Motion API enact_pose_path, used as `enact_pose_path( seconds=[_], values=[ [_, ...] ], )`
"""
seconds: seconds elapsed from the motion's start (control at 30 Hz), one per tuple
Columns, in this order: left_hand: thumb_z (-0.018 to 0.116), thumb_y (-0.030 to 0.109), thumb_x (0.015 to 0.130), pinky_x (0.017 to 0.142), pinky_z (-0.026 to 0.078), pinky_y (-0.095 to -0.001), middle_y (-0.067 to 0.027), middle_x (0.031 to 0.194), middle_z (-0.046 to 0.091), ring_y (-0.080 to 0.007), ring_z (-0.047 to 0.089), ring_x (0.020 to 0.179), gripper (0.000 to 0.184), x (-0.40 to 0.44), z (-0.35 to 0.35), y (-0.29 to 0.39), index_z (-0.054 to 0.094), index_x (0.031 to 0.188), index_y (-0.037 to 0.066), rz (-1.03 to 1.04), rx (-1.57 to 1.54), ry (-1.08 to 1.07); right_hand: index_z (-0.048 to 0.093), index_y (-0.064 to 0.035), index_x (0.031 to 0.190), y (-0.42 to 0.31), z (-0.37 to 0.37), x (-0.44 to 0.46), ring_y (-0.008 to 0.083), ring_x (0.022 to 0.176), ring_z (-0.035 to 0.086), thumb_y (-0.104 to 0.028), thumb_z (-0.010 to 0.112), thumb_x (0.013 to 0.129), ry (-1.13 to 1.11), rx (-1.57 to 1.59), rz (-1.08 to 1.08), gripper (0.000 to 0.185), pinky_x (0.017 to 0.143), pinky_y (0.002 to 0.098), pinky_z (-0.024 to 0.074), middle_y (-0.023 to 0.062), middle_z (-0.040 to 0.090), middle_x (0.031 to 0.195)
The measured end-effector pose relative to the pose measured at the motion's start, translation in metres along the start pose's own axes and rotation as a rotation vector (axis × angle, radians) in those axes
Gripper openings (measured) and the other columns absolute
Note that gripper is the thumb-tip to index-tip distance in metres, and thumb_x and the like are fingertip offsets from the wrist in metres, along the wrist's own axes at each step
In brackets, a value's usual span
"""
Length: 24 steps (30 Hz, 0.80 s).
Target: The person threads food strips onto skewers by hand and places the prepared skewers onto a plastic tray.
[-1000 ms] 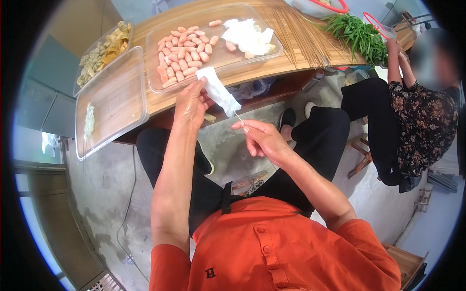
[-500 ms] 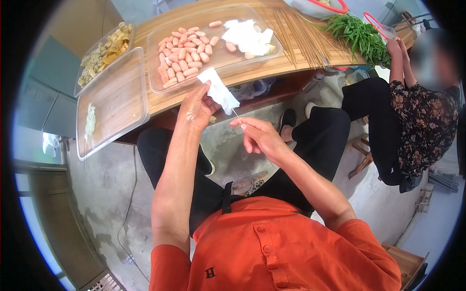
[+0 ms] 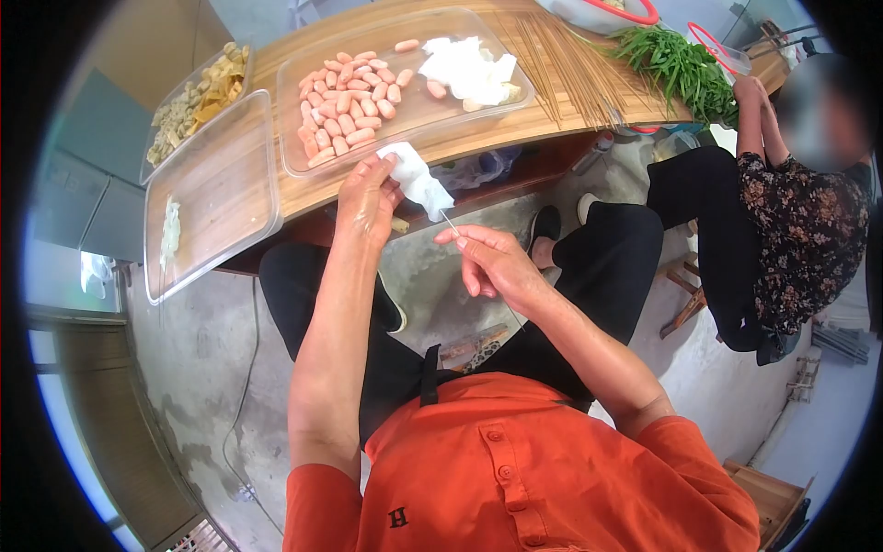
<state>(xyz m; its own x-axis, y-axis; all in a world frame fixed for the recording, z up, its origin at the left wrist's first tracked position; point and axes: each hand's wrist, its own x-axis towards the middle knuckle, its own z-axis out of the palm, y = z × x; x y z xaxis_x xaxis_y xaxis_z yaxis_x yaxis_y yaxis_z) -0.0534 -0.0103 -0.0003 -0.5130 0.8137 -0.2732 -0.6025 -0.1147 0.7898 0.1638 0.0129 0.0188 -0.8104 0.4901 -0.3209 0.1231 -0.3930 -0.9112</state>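
My left hand (image 3: 366, 198) pinches the upper end of a limp white sheet of food (image 3: 416, 179), whose exact kind I cannot tell. In my right hand (image 3: 497, 259) a thin skewer (image 3: 447, 219) is held between thumb and fingers. Its tip enters the lower end of the white sheet, which hangs in folds between both hands, just off the table's front edge. Beyond my left hand, a clear plastic tray (image 3: 418, 115) holds many small pink sausages (image 3: 348, 103) and a heap of similar white pieces (image 3: 467, 70).
Another clear tray (image 3: 225, 179) at left contains a skewered white piece (image 3: 170, 235). Behind it stands a container of yellow and greyish food (image 3: 204, 87). Loose skewers (image 3: 575, 69) and leafy greens (image 3: 676, 69) lie on the wooden table (image 3: 317, 191). At right, a seated person (image 3: 805, 230) handles the greens.
The white sheet has bunched into more folds and its upper end sits lower. My left hand has shifted slightly; my right hand stays nearly in place.
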Motion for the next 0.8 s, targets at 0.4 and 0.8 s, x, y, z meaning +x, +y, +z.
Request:
enact_pose_path(
  seconds=[0.4,0.8],
  values=[
    [0.064,0.007,0.088,0.073,0.049,-0.0313,-0.0034,0.096,0.064,-0.0142,0.062,0.086,0.016,-0.007,0.006,-0.003,0.055,0.101,0.009,0.146,0.033,0.063,0.059,-0.0028,0.117,0.000,0.002,-0.006,0.0048,0.040,0.037,-0.021,0.040,0.102,-0.009,0.019,-0.010,0.031,0.039,0.0198,0.0276,0.0009,0.051,0.052],
    [0.065,0.005,0.087,0.066,0.051,-0.0272,-0.0053,0.093,0.065,-0.0135,0.063,0.077,0.016,-0.010,0.007,-0.008,0.057,0.101,0.006,0.189,0.080,0.080,0.058,-0.0009,0.117,-0.004,0.008,-0.009,0.0071,0.038,0.040,-0.025,0.040,0.102,-0.013,0.061,-0.016,0.033,0.036,0.0217,0.0297,0.0045,0.053,0.052]
  ],
)
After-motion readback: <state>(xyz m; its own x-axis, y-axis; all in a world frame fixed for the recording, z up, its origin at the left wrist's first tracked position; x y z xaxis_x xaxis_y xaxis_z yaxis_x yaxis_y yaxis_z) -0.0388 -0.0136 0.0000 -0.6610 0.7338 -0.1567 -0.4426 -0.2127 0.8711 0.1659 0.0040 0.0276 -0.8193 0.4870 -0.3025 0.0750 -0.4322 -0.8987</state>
